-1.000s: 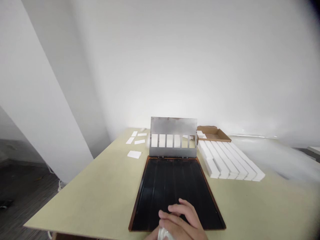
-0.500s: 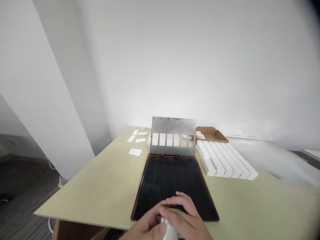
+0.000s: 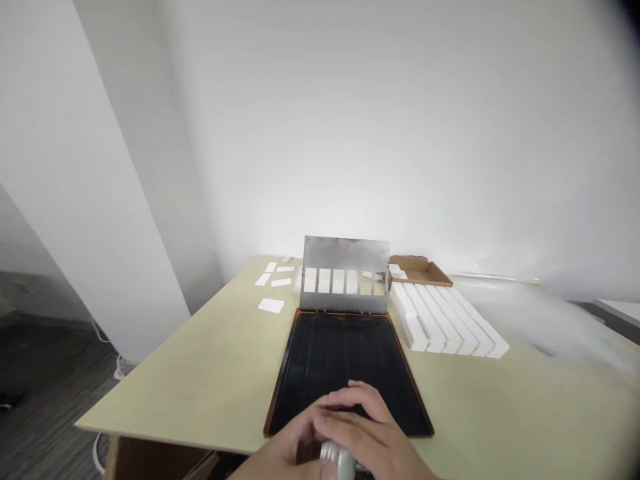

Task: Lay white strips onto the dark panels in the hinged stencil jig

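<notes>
Both my hands meet at the bottom edge, over the near end of a black tray with a brown rim. My right hand curls its fingers over a small whitish round object. My left hand comes in from the lower left, its fingers closed against the same object. What the object is stays unclear, as the hands hide most of it. A grey metal plate with a row of slots stands upright at the tray's far end.
Rows of long white blocks lie right of the tray, with an open cardboard box behind them. Several flat white pieces lie at the far left of the pale table. A white wall stands close behind.
My left hand has come into view and joined the right on the small round object. The view has pulled back a little, and more of the table's near edge shows.
</notes>
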Available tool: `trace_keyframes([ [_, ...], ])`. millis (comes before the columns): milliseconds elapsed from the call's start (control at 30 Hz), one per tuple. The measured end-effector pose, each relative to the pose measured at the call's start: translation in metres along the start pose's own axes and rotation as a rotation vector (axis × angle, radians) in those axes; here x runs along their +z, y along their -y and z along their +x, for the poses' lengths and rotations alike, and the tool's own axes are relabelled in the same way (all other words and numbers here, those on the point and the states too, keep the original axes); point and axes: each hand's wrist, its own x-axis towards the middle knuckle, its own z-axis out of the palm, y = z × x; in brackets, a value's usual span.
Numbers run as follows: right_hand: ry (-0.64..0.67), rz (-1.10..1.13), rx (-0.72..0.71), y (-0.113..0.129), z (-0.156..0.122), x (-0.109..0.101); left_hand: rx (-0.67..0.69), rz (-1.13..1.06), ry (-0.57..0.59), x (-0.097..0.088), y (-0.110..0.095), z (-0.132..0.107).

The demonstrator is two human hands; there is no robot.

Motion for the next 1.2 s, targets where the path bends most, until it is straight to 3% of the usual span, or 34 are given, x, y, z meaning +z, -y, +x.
trace_keyframes([
  [300,-0.025,-0.097,-0.022,-0.001,0.002,-0.002,0.103,0.051,0.029,0.003,0.002,0.006],
  [567,-0.010,-0.176,-0.010,-0.002,-0.005,-0.003,0.144,0.304,-0.040,0.000,0.007,0.007],
  [733,-0.039,-0.165,-0.005,-0.002,-0.006,0.000,0.242,0.174,0.016,0.011,0.005,0.014],
  [833,-0.065,-0.162,0.004,-0.001,-0.005,0.001,0.202,0.193,0.012,0.010,0.003,0.014],
  [933,-0.051,-0.169,0.058,-0.001,-0.008,-0.002,0.113,0.442,-0.079,0.000,0.003,0.011],
  [1000,-0.025,-0.189,0.095,-0.002,-0.013,-0.004,0.098,0.699,-0.212,-0.007,0.002,0.009],
  [1100,-0.021,-0.154,0.154,-0.005,-0.024,-0.002,0.195,1.129,-0.420,-0.012,0.001,0.010],
  [1200,-0.142,0.078,0.423,-0.004,-0.032,0.009,0.358,1.433,-0.485,-0.013,-0.001,0.014],
])
